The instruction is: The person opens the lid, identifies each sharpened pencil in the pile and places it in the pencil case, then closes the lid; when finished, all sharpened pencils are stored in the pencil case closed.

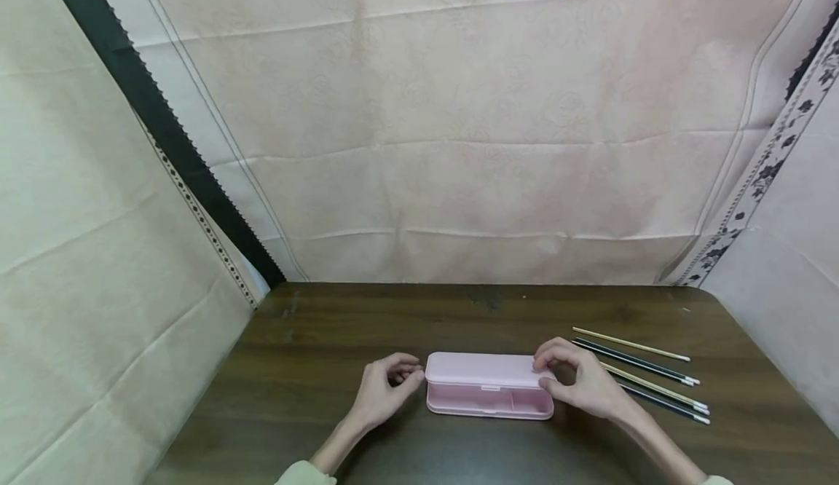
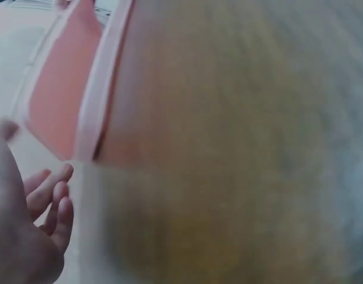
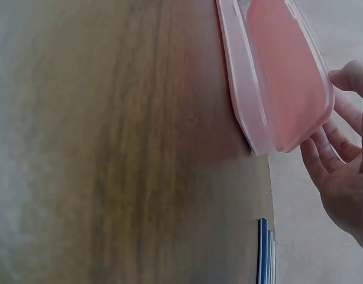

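Note:
A pink pencil case (image 1: 490,402) lies on the table with its lid (image 1: 481,370) tilted partly up. A divider shows inside the tray, and the part under the lid is hidden in the head view. My right hand (image 1: 580,381) holds the lid's right end, thumb on the edge and fingers behind it, as the right wrist view also shows on the lid (image 3: 291,77). Beside the case's left end is my left hand (image 1: 387,390), fingers loosely bent. In the left wrist view, the left hand's fingers (image 2: 62,207) appear just apart from the lid's corner.
Several slim pencils (image 1: 655,388), dark and pale yellow with whitish ends, lie to the right of the case, partly behind the right hand. The brown wooden table (image 1: 328,332) is bordered by hanging pale cloth (image 1: 459,179) at the back and both sides.

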Motion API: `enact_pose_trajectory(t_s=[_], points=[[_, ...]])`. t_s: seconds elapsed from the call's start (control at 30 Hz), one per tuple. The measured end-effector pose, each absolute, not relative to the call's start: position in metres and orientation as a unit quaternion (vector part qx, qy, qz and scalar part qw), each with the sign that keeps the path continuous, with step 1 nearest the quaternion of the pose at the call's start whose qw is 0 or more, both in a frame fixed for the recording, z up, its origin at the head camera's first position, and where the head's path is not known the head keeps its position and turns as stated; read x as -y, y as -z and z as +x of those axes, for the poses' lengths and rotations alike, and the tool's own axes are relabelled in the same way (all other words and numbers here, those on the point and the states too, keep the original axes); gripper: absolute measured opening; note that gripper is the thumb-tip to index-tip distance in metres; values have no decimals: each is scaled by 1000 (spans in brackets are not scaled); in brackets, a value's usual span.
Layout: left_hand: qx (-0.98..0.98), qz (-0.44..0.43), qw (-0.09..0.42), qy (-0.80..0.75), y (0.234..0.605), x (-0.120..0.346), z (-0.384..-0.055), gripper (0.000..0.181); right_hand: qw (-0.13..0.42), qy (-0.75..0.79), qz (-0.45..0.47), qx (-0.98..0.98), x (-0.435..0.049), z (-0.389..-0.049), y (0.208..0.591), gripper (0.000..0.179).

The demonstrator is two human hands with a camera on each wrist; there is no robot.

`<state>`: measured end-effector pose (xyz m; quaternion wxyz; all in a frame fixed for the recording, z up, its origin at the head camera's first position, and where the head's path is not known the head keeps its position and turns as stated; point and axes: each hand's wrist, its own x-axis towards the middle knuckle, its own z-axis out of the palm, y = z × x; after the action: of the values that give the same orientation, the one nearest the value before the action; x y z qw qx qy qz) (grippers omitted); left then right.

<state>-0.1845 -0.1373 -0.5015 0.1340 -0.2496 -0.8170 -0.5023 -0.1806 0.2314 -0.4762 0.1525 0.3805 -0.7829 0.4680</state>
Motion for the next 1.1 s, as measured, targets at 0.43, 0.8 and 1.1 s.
enact_pose_trajectory(t_s=[0.43,0.8,1.1], points=[[835,-361,157,386,486,116,-179,18,157,-376,370,835,-230,-171,481,39],[847,-354,138,371,496,112,-170,16,188,-318,360,857,-225,-163,490,31],[837,-364,155,378,504,115,-163,15,209,-299,395,843,-225,-154,493,30]])
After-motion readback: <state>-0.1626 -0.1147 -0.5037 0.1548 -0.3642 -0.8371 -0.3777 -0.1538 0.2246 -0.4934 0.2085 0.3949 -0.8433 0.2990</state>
